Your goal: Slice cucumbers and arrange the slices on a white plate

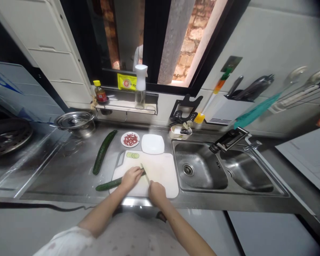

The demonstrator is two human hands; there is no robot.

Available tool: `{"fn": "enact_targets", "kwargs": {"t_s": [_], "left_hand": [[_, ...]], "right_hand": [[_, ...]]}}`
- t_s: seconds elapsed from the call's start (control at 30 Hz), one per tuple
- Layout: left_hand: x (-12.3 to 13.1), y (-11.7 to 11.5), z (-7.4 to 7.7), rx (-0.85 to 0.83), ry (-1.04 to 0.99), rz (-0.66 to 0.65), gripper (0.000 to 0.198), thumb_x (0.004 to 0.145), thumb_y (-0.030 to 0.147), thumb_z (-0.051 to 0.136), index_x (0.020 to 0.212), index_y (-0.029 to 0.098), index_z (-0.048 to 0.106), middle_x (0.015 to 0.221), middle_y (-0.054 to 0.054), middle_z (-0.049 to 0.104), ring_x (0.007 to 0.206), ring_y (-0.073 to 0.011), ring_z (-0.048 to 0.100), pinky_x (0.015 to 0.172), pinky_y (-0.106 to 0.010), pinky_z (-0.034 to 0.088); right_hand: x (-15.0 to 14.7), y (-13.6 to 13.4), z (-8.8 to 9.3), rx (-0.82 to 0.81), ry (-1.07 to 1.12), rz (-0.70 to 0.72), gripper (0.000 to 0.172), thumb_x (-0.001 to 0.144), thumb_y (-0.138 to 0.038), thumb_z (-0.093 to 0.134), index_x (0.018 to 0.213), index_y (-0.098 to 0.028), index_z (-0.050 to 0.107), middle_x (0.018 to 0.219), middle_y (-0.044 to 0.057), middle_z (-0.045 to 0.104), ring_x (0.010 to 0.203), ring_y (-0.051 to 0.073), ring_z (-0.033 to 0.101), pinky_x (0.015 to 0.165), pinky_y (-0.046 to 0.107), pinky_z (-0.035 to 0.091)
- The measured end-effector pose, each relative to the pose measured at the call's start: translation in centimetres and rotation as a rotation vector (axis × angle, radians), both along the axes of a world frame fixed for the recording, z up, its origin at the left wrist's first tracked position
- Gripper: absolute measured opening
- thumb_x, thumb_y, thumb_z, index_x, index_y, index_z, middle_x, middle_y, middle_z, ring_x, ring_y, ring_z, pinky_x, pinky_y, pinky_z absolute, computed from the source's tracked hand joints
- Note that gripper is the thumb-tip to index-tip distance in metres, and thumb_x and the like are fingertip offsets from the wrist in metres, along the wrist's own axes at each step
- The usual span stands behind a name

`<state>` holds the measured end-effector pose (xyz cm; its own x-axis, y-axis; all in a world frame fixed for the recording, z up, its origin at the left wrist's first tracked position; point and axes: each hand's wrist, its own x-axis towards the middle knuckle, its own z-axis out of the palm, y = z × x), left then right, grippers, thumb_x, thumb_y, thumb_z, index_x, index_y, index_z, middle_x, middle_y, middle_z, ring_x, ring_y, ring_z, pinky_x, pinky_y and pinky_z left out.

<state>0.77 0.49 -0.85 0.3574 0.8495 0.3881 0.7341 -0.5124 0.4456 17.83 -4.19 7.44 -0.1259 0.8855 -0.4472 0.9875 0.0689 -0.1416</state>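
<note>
My left hand [131, 177] is closed over a cucumber [109, 185] that lies across the lower part of the white cutting board [162, 170]. Gripped in my right hand [157, 193] is a knife [146, 175], its blade at the cut end of the cucumber, close to my left fingertips. Several cucumber slices [132, 155] overlap near the board's top left. A whole cucumber [104, 153] rests on the steel counter to the left. Behind the board stand a small plate of chopped red pieces [130, 139] and a white square plate [153, 143].
A double steel sink [200, 170] with a black faucet [226, 139] is on the right. To the left stands a lidded steel pot [76, 122]. A shelf [122, 106] under the window carries a sauce bottle [100, 92] and a spray bottle [140, 85]. A knife holder [221, 108] hangs on the wall.
</note>
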Motion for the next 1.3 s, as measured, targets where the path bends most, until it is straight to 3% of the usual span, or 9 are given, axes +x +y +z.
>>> {"fn": "enact_targets", "kwargs": {"t_s": [0.47,1.3], "left_hand": [[-0.1,0.0,-0.1,0.009,0.008,-0.009,0.023,0.092,0.027,0.047,0.101,0.023,0.068,0.099,-0.006,0.064,0.090,-0.0166,0.058,0.081,-0.030,0.049],[-0.1,-0.4,0.3,0.014,-0.009,-0.005,0.023,0.092,0.025,0.048,0.102,0.023,0.069,0.101,-0.006,0.064,0.093,-0.0165,0.058,0.083,-0.030,0.049]], "right_hand": [[-0.2,1.1,-0.2,0.007,0.014,0.028,0.032,0.089,-0.010,0.036,0.109,-0.011,0.062,0.099,0.017,0.068,0.097,0.024,0.065,0.078,0.031,0.047],[-1.7,1.5,-1.2,0.020,0.025,-0.052,0.031,0.088,-0.011,0.038,0.110,-0.013,0.060,0.097,0.016,0.070,0.097,0.022,0.066,0.078,0.030,0.048]]}}
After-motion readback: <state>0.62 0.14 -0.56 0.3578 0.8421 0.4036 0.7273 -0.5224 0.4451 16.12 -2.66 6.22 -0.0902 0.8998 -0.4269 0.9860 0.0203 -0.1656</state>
